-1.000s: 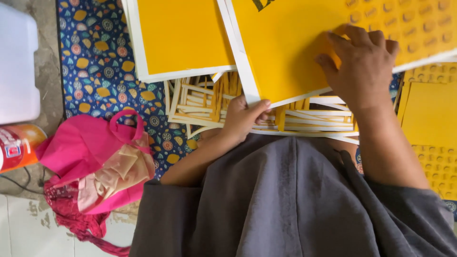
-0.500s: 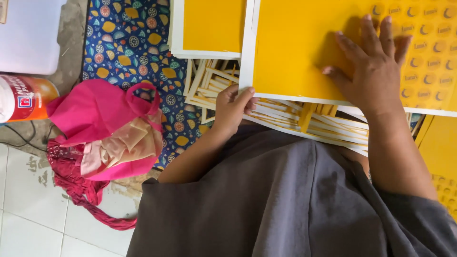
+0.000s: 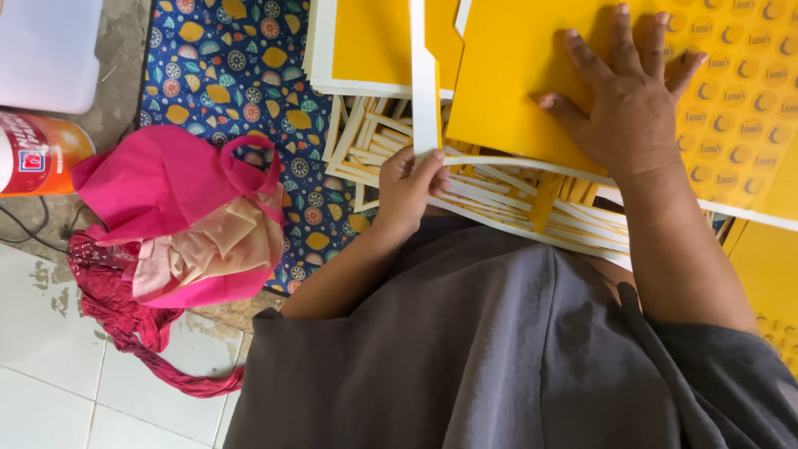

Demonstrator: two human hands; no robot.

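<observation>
1. Fingers first: our right hand (image 3: 636, 116) lies flat, fingers (image 3: 619, 37) spread wide, pressing down on the big yellow sheet (image 3: 532, 75) and gripping nothing. Our left hand (image 3: 411, 187) is curled closed, pinching the lower end of a white border strip (image 3: 424, 75) that stands up off the sheet's left edge.
2. Yellow sheet is the landmark. It sits top centre over our lap; its right part carries rows of round die-cut labels (image 3: 740, 83). We judge it light, thin and floppy, with a smooth face, so a flat palm holds it better than a pinch.
3. White strip: narrow paper, very light, likely tears if pulled sideways. Best grip is where we have it, close to the end, pulling along its length.
4. Left of the sheet: a second stack of yellow sheets (image 3: 374, 41), white-edged, just beside it.
5. Below the sheet: a heap of peeled strips and frames (image 3: 499, 187), loose and tangled, touching our grey garment (image 3: 499, 349).
6. Further left of the sheet: patterned blue mat (image 3: 241, 75), then pink bag (image 3: 174, 216) with red cloth (image 3: 125, 324) trailing onto the tiled floor (image 3: 50, 366).
7. Far left: white tub (image 3: 46, 50) and orange can (image 3: 37, 154), well apart from the sheet.
8. Room: open mat between the stack and the bag; right side crowded with more yellow sheets (image 3: 769, 274).
</observation>
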